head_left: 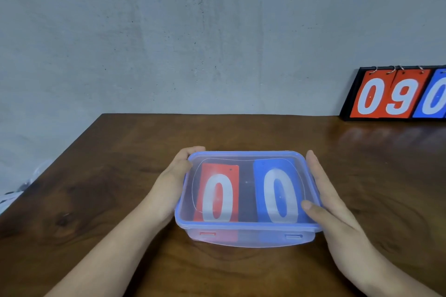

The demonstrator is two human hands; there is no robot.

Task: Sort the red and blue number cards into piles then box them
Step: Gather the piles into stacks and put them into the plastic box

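Now the left hand (176, 176) is gripping the box's (246, 239) far corner, the right hand (323, 200) lying flat alongside, near the bench's (96, 200) front edge; pressing the lid (246, 154) evenly over the cards (218, 195) seems wise.

Scoreboard (395, 94) at 2 o'clock is cut by the right edge; its blue flip card (434, 96) is only part-shown. Cards under the top red card (218, 193) and top blue card (277, 190) are hidden, and both are hazed by the lid (246, 155); pile depth cannot be told. Fingertips of the left hand (169, 183) are masked by the box (246, 239). Forearms are clipped at 6 o'clock. Clutter (14, 193) at the frame's 9 o'clock is blurred and unidentified.
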